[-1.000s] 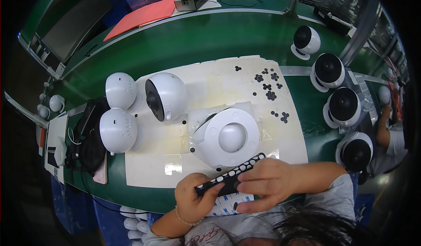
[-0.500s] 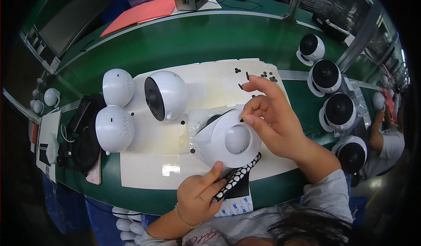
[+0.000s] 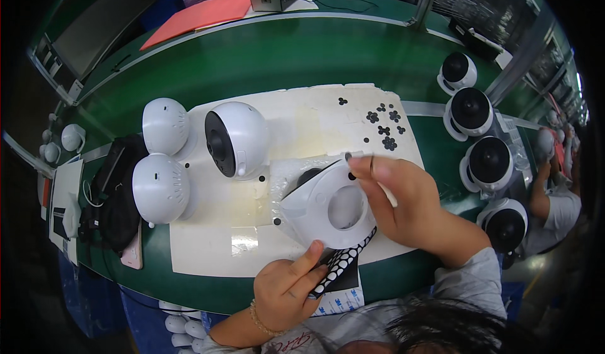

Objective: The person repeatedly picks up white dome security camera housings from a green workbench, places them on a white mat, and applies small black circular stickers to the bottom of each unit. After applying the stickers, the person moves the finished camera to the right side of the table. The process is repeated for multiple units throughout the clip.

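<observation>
A white round camera [image 3: 315, 212] lies tipped on the pale board, its ring-shaped base facing up. My left hand [image 3: 280, 294] presses a fingertip on the ring's near edge. Its other fingers are closed on a black strip with white dots [image 3: 340, 267]. My right hand [image 3: 403, 196] is over the ring's right side, thumb and finger pinching a small black round pad [image 3: 348, 156] at the far rim. Another black pad [image 3: 352, 176] sits by the rim under these fingers. Clusters of black pads [image 3: 389, 143] lie on the board beyond my right hand.
Another white camera with a black front [image 3: 220, 143] stands left of centre, beside two white ones [image 3: 161, 187]. Several cameras [image 3: 490, 160] line the right edge. A black pouch [image 3: 125, 199] lies at left. A printed backing sheet [image 3: 340, 300] is at the near edge.
My right hand has come down onto the ring's far rim, and its raised fingers have curled in. The ring has shifted slightly toward me. My left hand keeps its hold.
</observation>
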Motion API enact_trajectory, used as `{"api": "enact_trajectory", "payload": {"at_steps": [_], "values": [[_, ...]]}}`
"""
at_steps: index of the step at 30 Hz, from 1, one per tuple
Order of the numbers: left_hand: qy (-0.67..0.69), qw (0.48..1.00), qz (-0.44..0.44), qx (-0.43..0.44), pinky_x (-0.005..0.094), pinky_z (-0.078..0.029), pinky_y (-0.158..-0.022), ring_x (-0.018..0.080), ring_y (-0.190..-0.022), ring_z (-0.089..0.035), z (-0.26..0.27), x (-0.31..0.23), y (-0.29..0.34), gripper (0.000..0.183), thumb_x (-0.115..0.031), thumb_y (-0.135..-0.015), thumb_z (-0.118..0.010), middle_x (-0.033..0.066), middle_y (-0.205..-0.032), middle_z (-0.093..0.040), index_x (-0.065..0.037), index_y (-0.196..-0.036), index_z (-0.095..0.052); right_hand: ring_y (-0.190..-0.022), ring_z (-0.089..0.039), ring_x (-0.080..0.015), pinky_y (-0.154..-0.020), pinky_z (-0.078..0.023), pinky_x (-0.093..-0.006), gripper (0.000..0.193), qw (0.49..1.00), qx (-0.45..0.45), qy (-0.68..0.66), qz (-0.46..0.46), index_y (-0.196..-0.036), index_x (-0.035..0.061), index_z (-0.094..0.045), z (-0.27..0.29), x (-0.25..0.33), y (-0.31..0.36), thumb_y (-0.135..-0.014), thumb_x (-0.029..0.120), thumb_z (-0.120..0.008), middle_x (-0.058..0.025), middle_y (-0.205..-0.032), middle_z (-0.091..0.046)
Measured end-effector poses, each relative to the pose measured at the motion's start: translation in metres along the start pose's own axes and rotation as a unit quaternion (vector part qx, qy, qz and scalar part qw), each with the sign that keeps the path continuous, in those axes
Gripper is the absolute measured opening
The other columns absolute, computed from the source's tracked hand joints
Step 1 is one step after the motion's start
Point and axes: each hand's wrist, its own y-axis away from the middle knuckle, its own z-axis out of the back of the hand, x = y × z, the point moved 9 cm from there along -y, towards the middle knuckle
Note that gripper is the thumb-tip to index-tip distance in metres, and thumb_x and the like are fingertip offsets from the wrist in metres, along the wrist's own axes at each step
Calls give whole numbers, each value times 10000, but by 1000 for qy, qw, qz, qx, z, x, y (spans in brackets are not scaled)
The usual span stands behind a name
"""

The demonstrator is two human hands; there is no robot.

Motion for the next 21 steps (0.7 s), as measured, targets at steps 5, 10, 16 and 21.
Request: {"api": "enact_trajectory", "payload": {"at_steps": [5,10,16,21], "values": [[-10,1000,4,-8,262,-423,-494,169,-503,-508,0,0,1,257,-34,-540,-620,139,-1130,-573,-13,-795,-645,-839,-536,-192,-954,-241,-479,564,1000,22,2,-16,-1249,71,-351,3,4,-9,-736,-46,-551,-11,-859,-555],[-4,1000,0,1,262,-421,-492,168,-501,-507,0,0,-2,269,-31,-535,-612,139,-1127,-574,-11,-801,-643,-840,-524,-187,-979,-187,-482,530,972,104,-182,-105,-1255,75,-320,-28,-8,-13,-773,-27,-515,-4,-820,-519],[-11,999,-3,35,294,-445,-511,227,-562,-563,-2,-1,1,255,-6,-550,-697,191,-1177,-521,-7,-795,-624,-825,-520,-202,-971,-205,-480,473,967,135,-178,-123,-1222,67,-351,-34,-6,-17,-782,-11,-508,-10,-817,-516],[-7,999,-10,30,289,-435,-493,221,-536,-546,-2,-2,0,255,0,-551,-686,189,-1177,-522,-6,-798,-621,-825,-521,-215,-964,-219,-477,449,973,123,-161,-108,-1189,64,-393,-34,-4,-17,-765,-7,-524,-18,-809,-529]]}}
